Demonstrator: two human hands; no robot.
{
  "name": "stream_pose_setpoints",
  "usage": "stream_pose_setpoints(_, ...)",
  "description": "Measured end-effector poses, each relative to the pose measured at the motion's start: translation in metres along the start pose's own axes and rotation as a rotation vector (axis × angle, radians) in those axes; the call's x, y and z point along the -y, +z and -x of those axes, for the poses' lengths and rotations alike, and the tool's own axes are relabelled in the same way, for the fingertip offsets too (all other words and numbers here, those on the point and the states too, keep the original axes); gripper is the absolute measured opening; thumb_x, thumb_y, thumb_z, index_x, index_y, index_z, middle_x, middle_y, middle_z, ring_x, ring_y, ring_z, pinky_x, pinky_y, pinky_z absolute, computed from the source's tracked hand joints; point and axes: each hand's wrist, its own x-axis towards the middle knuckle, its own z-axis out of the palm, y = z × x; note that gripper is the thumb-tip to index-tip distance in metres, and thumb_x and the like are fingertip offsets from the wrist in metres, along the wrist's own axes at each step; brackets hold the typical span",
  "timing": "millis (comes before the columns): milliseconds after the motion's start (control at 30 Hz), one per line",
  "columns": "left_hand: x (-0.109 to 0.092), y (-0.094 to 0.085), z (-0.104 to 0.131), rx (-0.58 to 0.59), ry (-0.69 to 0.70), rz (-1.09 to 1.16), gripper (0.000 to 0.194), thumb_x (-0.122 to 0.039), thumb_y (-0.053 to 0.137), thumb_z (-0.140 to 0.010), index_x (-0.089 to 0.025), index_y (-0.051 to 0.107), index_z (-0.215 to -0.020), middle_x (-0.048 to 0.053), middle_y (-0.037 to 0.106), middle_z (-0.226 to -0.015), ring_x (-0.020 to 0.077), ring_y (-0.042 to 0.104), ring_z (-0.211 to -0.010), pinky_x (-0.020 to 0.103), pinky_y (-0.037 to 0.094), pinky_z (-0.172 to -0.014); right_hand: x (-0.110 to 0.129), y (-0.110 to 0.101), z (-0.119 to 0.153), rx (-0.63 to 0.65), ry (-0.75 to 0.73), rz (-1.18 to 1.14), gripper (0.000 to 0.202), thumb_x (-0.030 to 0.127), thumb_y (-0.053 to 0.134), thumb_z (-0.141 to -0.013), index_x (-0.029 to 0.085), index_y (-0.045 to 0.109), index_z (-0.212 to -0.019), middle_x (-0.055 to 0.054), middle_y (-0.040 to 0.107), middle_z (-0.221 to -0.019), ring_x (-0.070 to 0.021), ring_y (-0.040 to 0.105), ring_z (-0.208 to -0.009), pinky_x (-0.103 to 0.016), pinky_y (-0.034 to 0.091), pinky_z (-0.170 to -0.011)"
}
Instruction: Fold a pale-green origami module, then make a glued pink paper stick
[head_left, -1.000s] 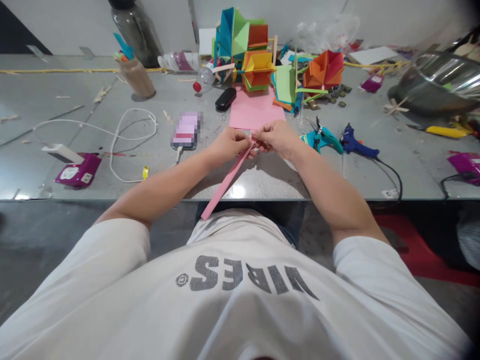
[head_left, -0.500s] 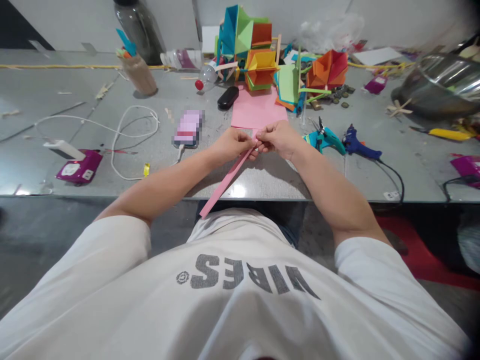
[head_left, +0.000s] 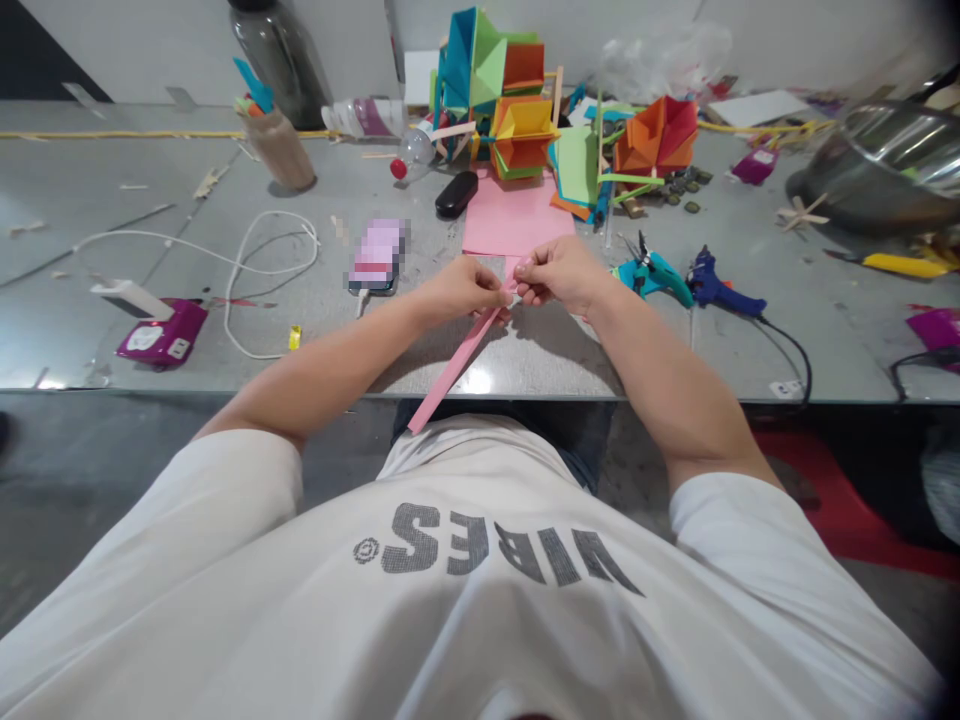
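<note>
A long, narrow pink paper strip slants from between my hands down past the table's front edge toward my shirt. My left hand is closed, pinching the strip near its upper part with thumb and fingers. Close beside it, my right hand is also closed, its thumb and forefinger pinched at the strip's upper end; the exact contact is partly covered by the fingers. Just beyond both hands lies a pink paper sheet on the table.
Colourful folded-paper pieces stand at the back. Left are a phone, a white cable and a purple power adapter. Teal pliers, a blue glue gun, a yellow cutter and a metal bowl lie right.
My fingertips have shifted slightly at the strip's upper part. The strip's lower end has swung a little to the right. The view has moved very slightly.
</note>
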Motion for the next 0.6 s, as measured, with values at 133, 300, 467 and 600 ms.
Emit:
stream_pose_setpoints(133,-0.004,-0.001,0.003,0.002,-0.016,-0.015,0.027,-0.010,0.079,-0.101,-0.010,0.078,-0.074,0.011,0.082,-0.073,0.0164,0.081,-0.066,0.024,0.059,-0.063,0.001,0.000,-0.001,-0.032,0.013,-0.024,0.039,0.012,0.095,-0.095,0.016,0.070,-0.065,-0.005,0.074,-0.058,-0.0093,0.062,-0.043,-0.017,0.053,-0.041)
stream_pose_setpoints(300,-0.007,0.003,0.004,-0.096,0.017,0.051,0.021,-0.006,0.081,-0.096,-0.011,0.075,-0.076,0.008,0.081,-0.071,0.0152,0.079,-0.065,0.026,0.063,-0.069,0.002,0.008,0.003,-0.021,0.057,-0.093,0.038,0.019,0.099,-0.094,0.016,0.072,-0.067,-0.004,0.074,-0.059,-0.0077,0.061,-0.043,-0.014,0.051,-0.041)
stream_pose_setpoints(467,-0.004,-0.003,0.001,-0.065,0.032,0.003,0.018,-0.009,0.080,-0.096,-0.012,0.079,-0.078,0.010,0.084,-0.077,0.0145,0.082,-0.067,0.020,0.051,-0.059,0.000,0.013,0.006,-0.009,0.044,-0.085,0.042,0.014,0.096,-0.094,0.016,0.068,-0.062,-0.004,0.072,-0.055,-0.0077,0.059,-0.040,-0.015,0.044,-0.037)
stream_pose_setpoints(600,-0.002,-0.007,-0.001,0.007,-0.008,-0.014,0.022,-0.009,0.079,-0.097,-0.012,0.078,-0.075,0.009,0.084,-0.075,0.0155,0.083,-0.068,0.020,0.050,-0.059,0.000,0.011,0.004,-0.005,0.056,-0.062,0.043,0.013,0.093,-0.095,0.017,0.066,-0.062,-0.005,0.071,-0.056,-0.0102,0.060,-0.040,-0.018,0.043,-0.036)
